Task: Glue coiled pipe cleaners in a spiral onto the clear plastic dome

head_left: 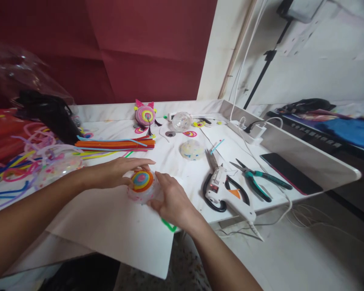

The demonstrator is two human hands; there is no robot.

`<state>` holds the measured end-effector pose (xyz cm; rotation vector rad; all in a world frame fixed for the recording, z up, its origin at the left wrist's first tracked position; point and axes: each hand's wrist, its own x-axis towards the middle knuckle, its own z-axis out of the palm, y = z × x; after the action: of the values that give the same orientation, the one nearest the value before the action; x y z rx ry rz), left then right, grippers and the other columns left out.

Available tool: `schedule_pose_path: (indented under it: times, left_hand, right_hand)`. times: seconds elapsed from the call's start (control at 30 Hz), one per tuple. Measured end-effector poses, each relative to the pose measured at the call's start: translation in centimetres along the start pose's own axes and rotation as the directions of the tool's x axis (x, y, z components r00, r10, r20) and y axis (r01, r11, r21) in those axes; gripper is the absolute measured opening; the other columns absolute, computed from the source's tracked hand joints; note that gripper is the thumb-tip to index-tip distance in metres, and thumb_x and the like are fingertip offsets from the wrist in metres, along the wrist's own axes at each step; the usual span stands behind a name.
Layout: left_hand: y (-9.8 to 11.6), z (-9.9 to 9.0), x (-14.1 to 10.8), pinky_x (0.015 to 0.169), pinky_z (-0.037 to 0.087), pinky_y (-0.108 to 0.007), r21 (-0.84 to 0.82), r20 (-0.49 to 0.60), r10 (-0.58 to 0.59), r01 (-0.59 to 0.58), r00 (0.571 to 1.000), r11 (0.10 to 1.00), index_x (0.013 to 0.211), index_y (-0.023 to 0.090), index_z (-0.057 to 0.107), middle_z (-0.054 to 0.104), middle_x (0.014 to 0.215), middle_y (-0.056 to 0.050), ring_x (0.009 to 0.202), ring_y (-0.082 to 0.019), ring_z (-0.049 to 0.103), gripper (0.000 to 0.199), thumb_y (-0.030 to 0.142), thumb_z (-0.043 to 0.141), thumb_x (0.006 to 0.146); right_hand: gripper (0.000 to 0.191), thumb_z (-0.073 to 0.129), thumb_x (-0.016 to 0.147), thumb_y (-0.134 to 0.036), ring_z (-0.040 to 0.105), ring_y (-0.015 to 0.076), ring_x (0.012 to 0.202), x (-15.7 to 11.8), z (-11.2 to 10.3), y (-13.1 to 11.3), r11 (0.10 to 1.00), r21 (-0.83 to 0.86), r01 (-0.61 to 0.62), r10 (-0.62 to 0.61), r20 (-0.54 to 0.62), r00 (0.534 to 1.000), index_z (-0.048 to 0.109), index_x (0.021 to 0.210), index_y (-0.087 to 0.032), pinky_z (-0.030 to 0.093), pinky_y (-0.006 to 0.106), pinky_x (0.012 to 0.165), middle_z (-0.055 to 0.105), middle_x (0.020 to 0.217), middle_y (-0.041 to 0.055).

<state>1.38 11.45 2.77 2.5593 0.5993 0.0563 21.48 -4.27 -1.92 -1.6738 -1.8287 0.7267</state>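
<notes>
A clear rounded piece (142, 195) with a colourful ringed disc (142, 180) on top sits over the white sheet (115, 230). My left hand (121, 171) is at its left and back side, fingers curved around the disc's edge. At the right side, my right hand (170, 198) has its fingers and thumb round the clear piece. A bent green pipe cleaner (169, 225) shows below my right hand. Farther back stands a pink decorated ball (145, 115) with ears and black tassels.
Pipe cleaners (115, 143) and a clear dome (60, 167) lie left; another dome (191, 150) is centre back. A glue gun (221, 190), scissors (211, 159), pliers (255, 178), a phone (291, 173) and a power strip (245, 133) lie right, with cables over the edge.
</notes>
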Motion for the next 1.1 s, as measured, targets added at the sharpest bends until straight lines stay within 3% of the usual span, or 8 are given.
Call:
schedule_pose_path:
  times: [0.3,0.43,0.57,0.9,0.97,1.1]
  left_hand:
    - [0.7,-1.3,0.7,0.107,0.058,-0.037,-0.120,0.137,0.018,-0.001,0.990,0.993,0.156,0.034,0.053,0.080,0.130,-0.003,0.121,-0.025,0.075,0.076,0.026,0.069,0.082]
    - [0.8,-1.1,0.5,0.109,0.057,-0.038,-0.105,0.117,0.033,-0.021,0.993,0.994,0.154,0.032,0.055,0.080,0.131,-0.004,0.121,-0.025,0.074,0.072,0.027,0.068,0.084]
    - [0.8,-0.9,0.2,0.109,0.057,-0.040,-0.043,0.087,0.005,-0.002,0.996,0.999,0.153,0.032,0.057,0.078,0.137,-0.006,0.125,-0.028,0.072,0.068,0.031,0.068,0.086]
    - [0.4,0.4,-1.3,0.117,0.049,-0.047,0.081,-0.047,0.015,-0.011,0.999,0.997,0.147,0.031,0.063,0.069,0.151,-0.008,0.136,-0.032,0.065,0.052,0.046,0.062,0.097]
    - [1.0,1.0,-1.9,0.113,0.052,-0.046,0.100,-0.125,-0.006,0.018,0.992,0.995,0.138,0.029,0.068,0.074,0.141,-0.008,0.129,-0.032,0.068,0.045,0.046,0.059,0.098]
    - [2.8,2.8,-3.5,0.089,0.060,-0.039,0.074,-0.271,-0.121,0.146,0.955,0.986,0.123,0.028,0.072,0.078,0.117,-0.006,0.095,-0.025,0.073,0.034,0.039,0.054,0.096]
  right_hand:
    - [0.072,0.080,0.087,-0.020,0.057,0.0342,0.137,-1.0,0.2,-0.7,1.000,0.025,0.005,-0.005,0.001,1.000,0.053,0.153,-0.010,0.049,0.046,0.114,0.064,0.141,0.0187]
    - [0.052,0.071,0.097,-0.017,0.059,0.0319,0.133,-0.3,-0.3,-0.7,1.000,-0.019,-0.006,0.006,-0.006,1.000,0.060,0.148,-0.012,0.048,0.045,0.113,0.065,0.135,0.0174]
    - [0.047,0.068,0.100,-0.017,0.062,0.0291,0.125,0.4,-0.3,-0.4,0.999,-0.033,0.023,-0.023,-0.016,1.000,0.063,0.146,-0.017,0.050,0.042,0.107,0.065,0.128,0.0138]
    - [0.040,0.069,0.101,-0.021,0.064,0.0290,0.119,1.0,-0.7,-0.4,0.989,-0.126,0.082,-0.086,-0.027,0.996,0.070,0.141,-0.017,0.051,0.042,0.105,0.068,0.125,0.0148]
    - [0.039,0.068,0.102,-0.022,0.063,0.0297,0.119,1.1,-1.0,-0.7,0.982,-0.172,0.079,-0.084,-0.020,0.996,0.071,0.140,-0.018,0.050,0.043,0.105,0.069,0.127,0.0148]
    - [0.039,0.068,0.103,-0.023,0.063,0.0317,0.121,1.2,-1.6,-1.5,0.974,-0.222,0.050,-0.045,0.027,0.999,0.071,0.141,-0.016,0.049,0.044,0.106,0.069,0.130,0.0162]
